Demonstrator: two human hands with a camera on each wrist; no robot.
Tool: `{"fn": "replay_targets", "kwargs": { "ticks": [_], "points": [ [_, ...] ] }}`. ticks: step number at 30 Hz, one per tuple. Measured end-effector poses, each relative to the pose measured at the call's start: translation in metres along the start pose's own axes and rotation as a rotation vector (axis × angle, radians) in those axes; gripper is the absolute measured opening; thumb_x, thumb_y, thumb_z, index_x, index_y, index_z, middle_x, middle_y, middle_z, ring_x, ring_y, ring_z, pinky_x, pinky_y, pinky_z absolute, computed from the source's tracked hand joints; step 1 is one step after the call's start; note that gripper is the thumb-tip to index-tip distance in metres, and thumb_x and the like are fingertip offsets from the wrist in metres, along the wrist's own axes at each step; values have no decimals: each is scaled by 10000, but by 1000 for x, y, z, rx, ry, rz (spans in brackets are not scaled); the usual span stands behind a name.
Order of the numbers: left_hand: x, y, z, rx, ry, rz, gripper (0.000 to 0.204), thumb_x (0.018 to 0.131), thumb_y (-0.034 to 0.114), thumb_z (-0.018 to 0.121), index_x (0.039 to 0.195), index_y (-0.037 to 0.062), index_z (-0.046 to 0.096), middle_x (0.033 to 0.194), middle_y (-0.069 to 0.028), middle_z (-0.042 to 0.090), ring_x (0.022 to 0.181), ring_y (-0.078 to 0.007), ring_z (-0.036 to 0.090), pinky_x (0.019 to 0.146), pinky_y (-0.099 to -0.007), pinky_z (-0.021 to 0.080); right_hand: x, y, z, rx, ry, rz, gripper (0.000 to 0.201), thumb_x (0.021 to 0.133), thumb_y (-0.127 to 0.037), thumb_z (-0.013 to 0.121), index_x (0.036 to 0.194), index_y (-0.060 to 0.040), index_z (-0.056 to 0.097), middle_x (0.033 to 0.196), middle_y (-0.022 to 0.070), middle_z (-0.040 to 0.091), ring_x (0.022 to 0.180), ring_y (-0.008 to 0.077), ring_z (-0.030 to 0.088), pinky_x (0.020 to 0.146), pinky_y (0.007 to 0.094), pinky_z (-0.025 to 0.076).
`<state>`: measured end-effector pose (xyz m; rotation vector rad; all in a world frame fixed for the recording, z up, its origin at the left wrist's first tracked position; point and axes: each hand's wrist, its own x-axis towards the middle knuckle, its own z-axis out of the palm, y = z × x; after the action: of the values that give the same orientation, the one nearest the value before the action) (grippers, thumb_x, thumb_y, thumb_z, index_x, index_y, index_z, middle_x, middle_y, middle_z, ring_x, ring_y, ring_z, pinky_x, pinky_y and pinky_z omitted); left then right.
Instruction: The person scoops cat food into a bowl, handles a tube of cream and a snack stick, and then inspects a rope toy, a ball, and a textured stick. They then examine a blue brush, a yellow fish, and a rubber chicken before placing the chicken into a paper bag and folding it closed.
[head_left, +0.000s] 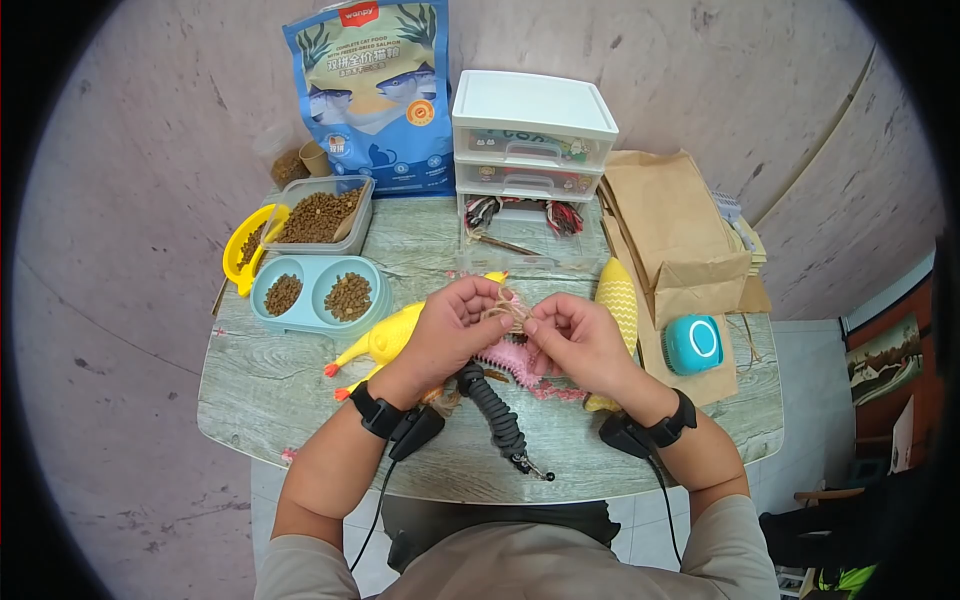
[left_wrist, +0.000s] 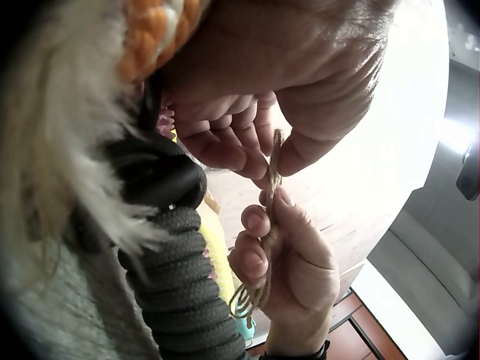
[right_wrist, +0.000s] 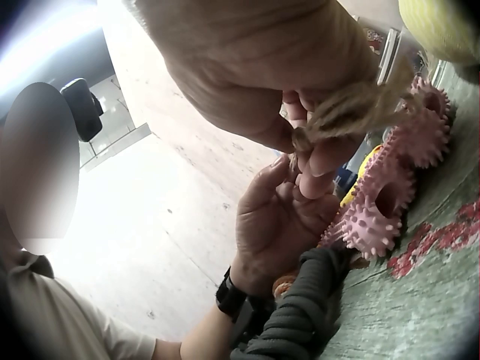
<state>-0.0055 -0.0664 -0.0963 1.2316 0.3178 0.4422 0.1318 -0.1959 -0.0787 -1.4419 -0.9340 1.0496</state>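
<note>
Up over the middle of the table, a small bundle of tan twine (head_left: pixel 509 304) is pinched between both hands. My left hand (head_left: pixel 460 322) holds one end between thumb and fingertips. The fingers and thumb of my right hand (head_left: pixel 580 342) grip the bundle close by, and loose loops of twine (left_wrist: pixel 247 300) hang from that hand in the left wrist view. In the right wrist view the twine (right_wrist: pixel 356 109) fans out past the right fingers. Below the hands lie a pink spiky toy (right_wrist: pixel 386 187) and a dark grey coiled rope leash (head_left: pixel 490 410) with a metal clip.
A yellow rubber chicken (head_left: pixel 390 338) lies left, a yellow patterned toy (head_left: pixel 617 300) right. Kibble fills a blue double bowl (head_left: pixel 322 312) and a clear tub (head_left: pixel 362 222). Behind stand a cat food bag (head_left: pixel 375 100) and drawers (head_left: pixel 535 105). Paper bags (head_left: pixel 665 215) and a teal brush (head_left: pixel 693 345) lie right.
</note>
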Motion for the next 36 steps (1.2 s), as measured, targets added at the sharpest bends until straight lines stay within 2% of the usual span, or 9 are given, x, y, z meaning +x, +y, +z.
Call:
{"fn": "replay_targets", "kwargs": {
  "ticks": [6, 12, 14, 18, 21, 23, 26, 32, 36],
  "points": [
    [-1, 0, -2, 62, -57, 4, 225, 835, 16, 609, 1054, 0, 565, 946, -28, 624, 861, -58, 583, 718, -188, 476, 0, 0, 0, -48, -15, 8, 139, 902, -120, 544, 921, 18, 548, 694, 37, 596, 526, 91, 583, 465, 214, 449],
    [1, -4, -3, 39, -36, -17, 175, 851, 34, 591, 1022, 0, 578, 865, -7, 621, 718, -23, 550, 609, -168, 448, 0, -2, 2, 24, 32, 27, 152, 924, -145, 503, 939, 5, 519, 681, 41, 594, 504, 100, 581, 417, 208, 408],
    [2, -5, -1, 69, 73, -62, 95, 858, 50, 589, 944, 19, 566, 754, -7, 600, 604, -36, 535, 545, -178, 442, 0, -1, 1, 28, 51, 16, 148, 924, -144, 504, 934, 3, 514, 678, 42, 594, 499, 101, 580, 411, 207, 404],
    [2, -4, -3, 61, 64, -69, 133, 852, 66, 610, 959, -5, 580, 770, 10, 604, 621, -15, 518, 541, -168, 429, 0, -1, 2, 47, 100, -4, 137, 923, -138, 504, 924, 0, 505, 664, 41, 591, 493, 100, 582, 402, 206, 398],
    [1, -5, -3, 115, 8, -49, 138, 846, 53, 618, 959, -16, 580, 822, -14, 619, 683, -35, 553, 596, -181, 461, 1, 3, 1, 18, 98, 3, 131, 913, -127, 519, 915, 4, 519, 664, 41, 595, 507, 98, 589, 418, 209, 418],
    [2, -5, 2, 7, 3, 92, 139, 840, 31, 620, 962, -23, 583, 890, -44, 629, 779, -65, 585, 683, -197, 484, 1, 3, 1, -10, 75, 11, 130, 906, -123, 532, 902, 7, 533, 670, 41, 598, 513, 98, 592, 430, 210, 431],
    [2, -8, -2, 7, -30, 110, 145, 838, 15, 616, 973, -29, 586, 942, -66, 629, 855, -87, 593, 751, -210, 487, 0, 2, 2, -59, 38, 12, 129, 892, -117, 554, 881, 12, 561, 678, 40, 603, 526, 97, 597, 452, 213, 452],
    [-1, 1, 2, 46, 42, 19, 117, 825, 23, 626, 936, 4, 591, 892, -41, 628, 787, -67, 586, 696, -193, 488, 1, 10, 3, -56, 2, -22, 132, 870, -116, 591, 895, 13, 585, 674, 28, 601, 553, 80, 596, 466, 215, 458],
    [0, -2, -1, 47, 35, 31, 118, 814, 13, 633, 923, 10, 589, 862, -33, 623, 766, -59, 582, 680, -186, 485, 3, 17, 3, -86, -10, -85, 144, 852, -118, 618, 916, 8, 592, 678, 11, 603, 556, 51, 566, 475, 201, 442]
  ]
}}
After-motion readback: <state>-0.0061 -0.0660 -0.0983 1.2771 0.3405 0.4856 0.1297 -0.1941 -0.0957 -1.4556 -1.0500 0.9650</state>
